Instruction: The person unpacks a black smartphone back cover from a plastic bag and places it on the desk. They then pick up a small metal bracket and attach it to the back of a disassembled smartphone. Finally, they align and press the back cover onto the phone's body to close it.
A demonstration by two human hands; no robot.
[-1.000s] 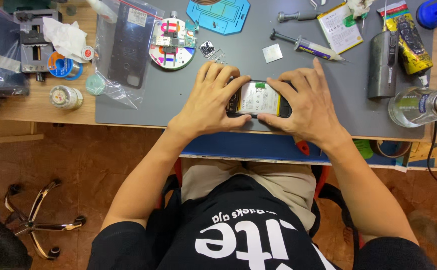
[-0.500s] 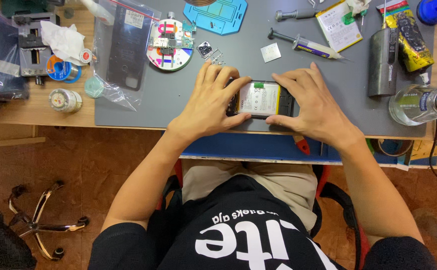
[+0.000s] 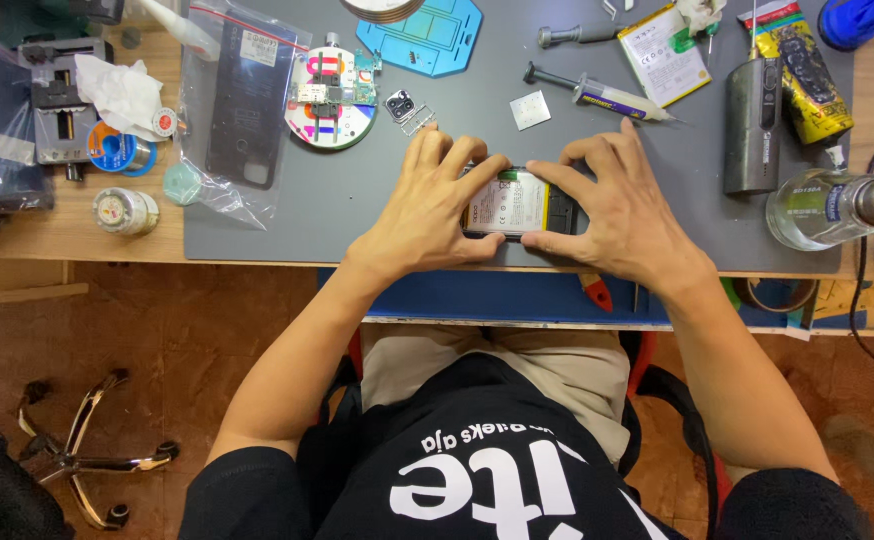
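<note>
i saw both hands pressed down on an opened black phone with its pale rectangular battery showing (image 3: pixel 514 204), which lay flat on the grey rubber work mat (image 3: pixel 657 210) near the front edge of the wooden bench. the left hand (image 3: pixel 435 203) was spread over the phone's left end, fingers arched and fingertips planted along its top edge, the thumb laid against the lower edge. the right hand (image 3: pixel 619 205) mirrored it on the right end, index finger reaching across the top of the battery, thumb along the bottom edge. neither hand was closed into a fist; both clamped the phone between fingers and thumb.

behind the left hand sat a round white holder carrying a small circuit board (image 3: pixel 330 95), and beside that a clear plastic bag with a dark phone back panel inside (image 3: pixel 240 100). a small camera module (image 3: pixel 400 105) lay just above the left fingertips. farther back was a blue plastic phone frame (image 3: pixel 423 36). to the right lay a syringe with a white barrel (image 3: pixel 607 98), a dark grey cylindrical tool (image 3: pixel 753 122), and a clear bottle on its side (image 3: pixel 822 207).
</note>
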